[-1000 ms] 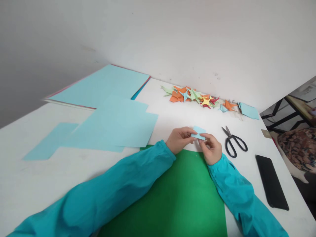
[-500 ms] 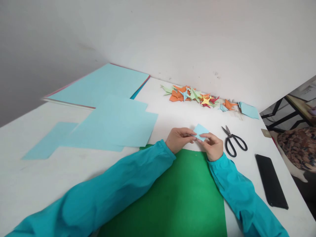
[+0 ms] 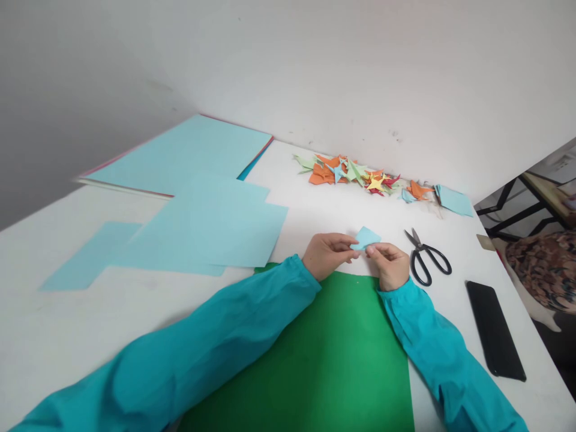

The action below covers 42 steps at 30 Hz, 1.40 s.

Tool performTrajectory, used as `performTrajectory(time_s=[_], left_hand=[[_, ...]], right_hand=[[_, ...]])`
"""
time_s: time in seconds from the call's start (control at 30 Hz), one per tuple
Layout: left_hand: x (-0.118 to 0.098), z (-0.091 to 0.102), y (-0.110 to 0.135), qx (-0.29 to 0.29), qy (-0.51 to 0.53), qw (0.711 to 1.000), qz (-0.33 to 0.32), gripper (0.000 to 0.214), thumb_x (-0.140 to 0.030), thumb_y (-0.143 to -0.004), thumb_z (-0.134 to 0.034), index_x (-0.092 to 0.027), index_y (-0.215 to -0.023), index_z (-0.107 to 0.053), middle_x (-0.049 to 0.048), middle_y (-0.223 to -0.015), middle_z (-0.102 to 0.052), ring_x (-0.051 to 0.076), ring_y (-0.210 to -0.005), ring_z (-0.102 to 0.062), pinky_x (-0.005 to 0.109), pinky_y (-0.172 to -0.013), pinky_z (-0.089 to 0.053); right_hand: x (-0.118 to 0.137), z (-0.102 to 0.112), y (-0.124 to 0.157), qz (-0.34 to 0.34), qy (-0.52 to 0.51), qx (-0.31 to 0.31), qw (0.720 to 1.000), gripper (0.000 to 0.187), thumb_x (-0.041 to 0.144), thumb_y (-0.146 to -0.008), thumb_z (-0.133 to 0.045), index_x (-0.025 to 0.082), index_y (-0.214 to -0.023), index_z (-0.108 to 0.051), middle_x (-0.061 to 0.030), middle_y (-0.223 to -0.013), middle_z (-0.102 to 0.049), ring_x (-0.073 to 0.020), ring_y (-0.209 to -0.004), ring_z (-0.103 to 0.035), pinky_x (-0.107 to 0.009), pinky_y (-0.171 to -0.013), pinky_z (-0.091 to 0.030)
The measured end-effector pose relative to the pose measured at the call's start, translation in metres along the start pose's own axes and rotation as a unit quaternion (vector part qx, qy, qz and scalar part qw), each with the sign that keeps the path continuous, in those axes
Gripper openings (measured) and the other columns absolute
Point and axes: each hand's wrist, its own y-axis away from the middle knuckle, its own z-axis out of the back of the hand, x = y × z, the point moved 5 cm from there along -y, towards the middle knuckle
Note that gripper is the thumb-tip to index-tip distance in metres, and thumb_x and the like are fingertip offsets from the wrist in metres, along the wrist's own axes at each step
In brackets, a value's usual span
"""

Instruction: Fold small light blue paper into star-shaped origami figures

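Observation:
Between my two hands is a small light-blue piece of paper point(image 3: 366, 237), held just above the far edge of a green sheet point(image 3: 333, 348). My left hand point(image 3: 330, 255) pinches its left corner between thumb and fingers. On the other side, my right hand point(image 3: 389, 264) grips the lower right edge, thumb and forefinger pressed together. The paper's near edge looks folded over, and part of it is hidden behind the fingertips. Black-handled scissors point(image 3: 423, 255) lie partly spread to the right of my right hand.
Large light-blue sheets point(image 3: 211, 228) overlap at the left, beside a stack of coloured paper point(image 3: 193, 150). Folded paper figures point(image 3: 355, 173) line the wall, with small blue squares point(image 3: 454, 200) at their right end. A black phone point(image 3: 495, 330) rests near the table's right edge.
The near corner of the small paper, pointing down between my hands before, now appears folded up. My right hand has shifted slightly right; my left hand has hardly moved.

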Motion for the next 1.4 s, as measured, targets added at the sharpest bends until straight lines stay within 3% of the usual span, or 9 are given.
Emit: performTrajectory(time_s=[0.23,0.47,0.63,0.73,1.1,1.4], left_hand=[[-0.0057,-0.0009,0.0009,0.010,-0.048,0.998,-0.049,0.009,-0.018,-0.058,-0.070,-0.011,-0.057,-0.065,0.0038,-0.058,-0.064,0.011,-0.050,-0.057,0.024,-0.049,-0.050],[-0.0020,-0.0013,0.0031,-0.009,-0.017,1.000,-0.006,0.029,-0.021,-0.051,-0.075,-0.011,-0.049,-0.049,0.0030,-0.056,-0.062,0.012,-0.049,-0.059,0.023,-0.045,-0.049],[-0.0028,-0.0047,0.0018,0.034,0.041,0.998,0.035,0.030,-0.031,-0.064,-0.067,-0.014,-0.072,-0.044,-0.0019,-0.049,-0.058,0.015,-0.048,-0.061,0.026,-0.044,-0.051],[-0.0009,-0.0055,0.0003,0.050,0.046,0.997,0.044,0.034,-0.028,-0.063,-0.068,-0.014,-0.081,-0.043,-0.0025,-0.050,-0.059,0.016,-0.049,-0.062,0.026,-0.043,-0.051],[-0.0026,-0.0075,0.0031,0.044,0.012,0.999,-0.003,0.030,-0.021,-0.065,-0.065,-0.016,-0.076,-0.037,-0.0056,-0.049,-0.055,0.013,-0.047,-0.060,0.022,-0.043,-0.048],[0.0018,-0.0093,0.0029,0.087,0.005,0.995,0.047,0.027,-0.026,-0.069,-0.063,-0.015,-0.077,-0.040,-0.0016,-0.053,-0.061,0.012,-0.047,-0.060,0.022,-0.043,-0.048]], right_hand=[[-0.0011,-0.0029,0.0000,-0.019,-0.054,0.013,0.998,0.016,0.024,-0.058,-0.074,0.016,-0.064,-0.061,0.0016,-0.053,-0.065,-0.0112,-0.049,-0.058,-0.024,-0.052,-0.045],[-0.0019,-0.0039,0.0001,-0.035,-0.060,0.020,0.997,0.017,0.024,-0.060,-0.073,0.016,-0.064,-0.059,0.0022,-0.051,-0.064,-0.0102,-0.048,-0.058,-0.022,-0.051,-0.044],[0.0009,-0.0063,0.0007,-0.028,-0.049,0.035,0.998,0.016,0.024,-0.060,-0.073,0.016,-0.063,-0.059,0.0023,-0.050,-0.063,-0.0100,-0.048,-0.057,-0.022,-0.050,-0.044],[0.0040,-0.0080,0.0020,-0.023,-0.043,0.043,0.998,0.016,0.024,-0.060,-0.073,0.016,-0.062,-0.058,0.0025,-0.050,-0.063,-0.0101,-0.047,-0.057,-0.023,-0.050,-0.044],[0.0039,-0.0071,0.0034,-0.036,-0.016,0.013,0.999,0.020,0.027,-0.058,-0.073,0.016,-0.063,-0.057,0.0031,-0.048,-0.061,-0.0106,-0.044,-0.055,-0.023,-0.046,-0.041],[0.0044,-0.0067,0.0028,-0.038,-0.029,0.010,0.999,0.024,0.027,-0.056,-0.074,0.017,-0.061,-0.053,0.0037,-0.046,-0.061,-0.0100,-0.042,-0.055,-0.022,-0.045,-0.041]])
